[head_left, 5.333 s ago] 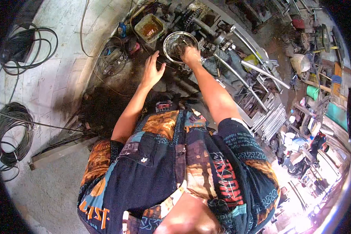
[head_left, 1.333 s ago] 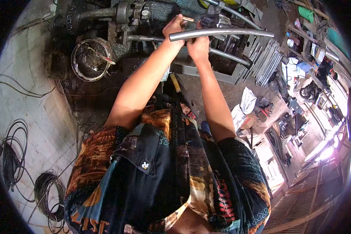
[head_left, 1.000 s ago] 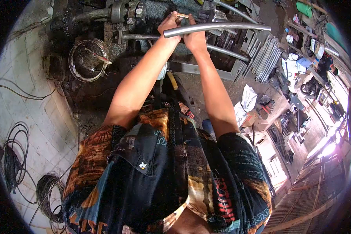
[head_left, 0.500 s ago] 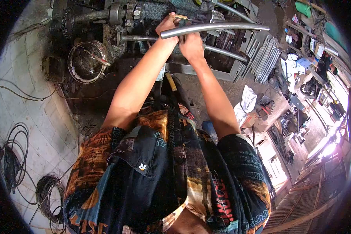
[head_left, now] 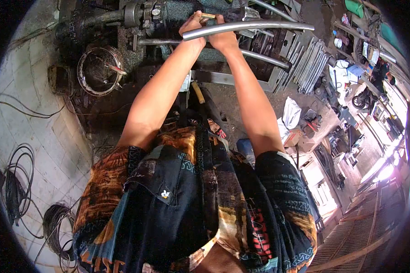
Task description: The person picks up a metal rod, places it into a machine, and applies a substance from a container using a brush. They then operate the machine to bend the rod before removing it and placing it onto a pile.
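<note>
A long shiny metal tube (head_left: 255, 26) crosses over both my wrists at the top of the head view. Beyond it, my left hand (head_left: 193, 25) is closed around one end of a small yellowish piece (head_left: 208, 16). The fingers of my right hand (head_left: 221, 36) close on the piece's other end. The tube hides parts of both hands. Under my hands lies a dark machine bed (head_left: 177, 16) strewn with metal chips. Another curved tube (head_left: 264, 59) runs beneath my right forearm.
A round metal bowl (head_left: 100, 72) stands at the left. Many cut rods (head_left: 305, 63) are stacked at the right. Coiled black cables (head_left: 59, 227) lie at the lower left. A yellow handle (head_left: 198, 92) is below my wrists, and a white bag (head_left: 290, 113) lies at the right.
Both hands have moved slightly up and left. My right hand has come up to the yellowish piece, which has turned level between my hands. The long tube's left end sits a little higher.
</note>
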Action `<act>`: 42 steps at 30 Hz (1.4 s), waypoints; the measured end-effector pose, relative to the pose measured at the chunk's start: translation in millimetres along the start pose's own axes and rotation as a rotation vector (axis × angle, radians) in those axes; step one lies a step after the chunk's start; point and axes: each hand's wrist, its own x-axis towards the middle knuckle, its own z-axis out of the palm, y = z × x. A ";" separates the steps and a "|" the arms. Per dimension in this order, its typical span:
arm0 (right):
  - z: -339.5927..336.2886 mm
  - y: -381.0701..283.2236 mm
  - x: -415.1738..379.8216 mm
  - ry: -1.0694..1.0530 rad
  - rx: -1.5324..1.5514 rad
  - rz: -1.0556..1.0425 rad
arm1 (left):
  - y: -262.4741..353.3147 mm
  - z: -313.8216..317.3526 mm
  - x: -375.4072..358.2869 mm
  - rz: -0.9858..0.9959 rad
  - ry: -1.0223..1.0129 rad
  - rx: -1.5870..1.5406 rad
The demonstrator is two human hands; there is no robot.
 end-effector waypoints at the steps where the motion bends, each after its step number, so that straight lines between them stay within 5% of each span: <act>1: -0.2 -2.3 -1.0 0.008 -0.029 0.039 | -2.0 0.0 0.1 0.003 -0.004 -0.013; 8: 6.5 -1.4 -16.1 -0.004 -0.039 -0.018 | 3.0 3.7 -4.7 -0.044 0.043 -0.030; 17: 22.6 11.5 -33.0 0.076 -0.093 -0.160 | 5.6 -0.9 -6.9 -0.056 -0.138 -0.010; 36: 35.1 10.5 -36.1 0.257 -0.140 -0.209 | 9.4 7.4 -14.4 -0.147 -0.013 -0.095; 42: 10.6 -0.2 -36.1 0.356 0.233 -0.168 | -1.0 -4.0 8.9 -0.022 -0.062 -0.031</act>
